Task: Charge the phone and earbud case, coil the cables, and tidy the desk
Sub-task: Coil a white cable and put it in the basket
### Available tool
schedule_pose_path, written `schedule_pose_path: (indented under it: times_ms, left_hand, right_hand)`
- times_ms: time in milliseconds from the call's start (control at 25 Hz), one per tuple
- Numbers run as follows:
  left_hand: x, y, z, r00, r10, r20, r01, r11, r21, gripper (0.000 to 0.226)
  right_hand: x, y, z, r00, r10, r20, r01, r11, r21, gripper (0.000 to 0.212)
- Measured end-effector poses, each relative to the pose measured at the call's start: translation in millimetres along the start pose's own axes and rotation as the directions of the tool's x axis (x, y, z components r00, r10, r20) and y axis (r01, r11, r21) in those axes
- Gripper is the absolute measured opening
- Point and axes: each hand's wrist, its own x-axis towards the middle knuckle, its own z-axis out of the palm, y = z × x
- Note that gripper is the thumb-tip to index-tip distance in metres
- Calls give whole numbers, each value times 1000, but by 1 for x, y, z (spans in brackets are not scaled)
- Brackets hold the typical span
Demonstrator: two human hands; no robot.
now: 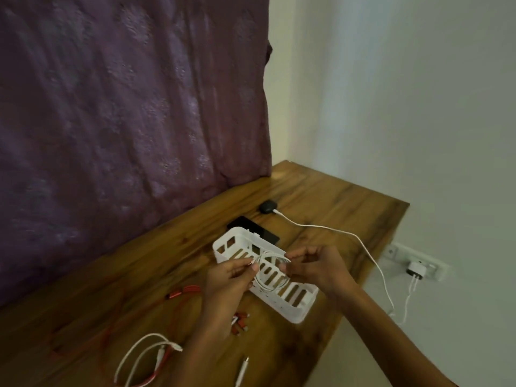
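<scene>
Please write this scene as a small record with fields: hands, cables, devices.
left hand: pinches coil
right hand: pinches same coil
coil: white, held over basket
basket: white, slotted, on desk
earbud case: black, lead plugged in
lead: runs toward charger
charger: in socket
phone: behind basket, partly hidden
loose: red cable, white cable

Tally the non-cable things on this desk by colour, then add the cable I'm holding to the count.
Black: 2, the flat black phone and the rounded black earbud case.
White: 2, the slotted white plastic basket and the coiled white cable you're holding.
Total: 4
</scene>
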Motion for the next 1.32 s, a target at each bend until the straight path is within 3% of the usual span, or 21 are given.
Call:
schedule_pose_path:
  times_ms: [200, 320, 440, 640, 760, 920, 1160, 1320]
  left_hand:
    - [25, -30, 42, 995, 66, -69, -42, 951, 305, 24]
    - [33, -50, 53, 976, 174, -133, -82, 854, 514, 22]
    - [37, -72, 52, 970, 174, -169, -12, 731, 682, 18]
    - [36, -95, 52, 945, 281, -168, -77, 691, 719, 33]
    - [36, -98, 53, 950, 247, -190, -74, 769, 634, 47]
    - [35, -107, 50, 952, 246, -185, -78, 774, 628, 66]
    - [34, -109, 51, 952, 232, -197, -56, 769, 637, 63]
    - [32, -108, 52, 954, 234, -189, -70, 783, 618, 62]
  right_hand:
    - [45, 17, -35, 999, 41, 29, -33, 971, -236, 11]
    - [68, 27, -43, 992, 32, 123, 16, 927, -375, 15]
    - [86, 36, -45, 974, 40, 225, 101, 808, -581, 16]
    - [97, 44, -38, 911, 72, 407, 289, 593, -751, 22]
    - [97, 52, -32, 876, 117, 468, 366, 470, -803, 26]
    - [95, 56, -29, 869, 144, 473, 397, 368, -841, 33]
    - [84, 68, -26, 883, 103, 458, 435, 188, -880, 37]
    - [83, 68, -25, 870, 85, 485, 469, 160, -869, 37]
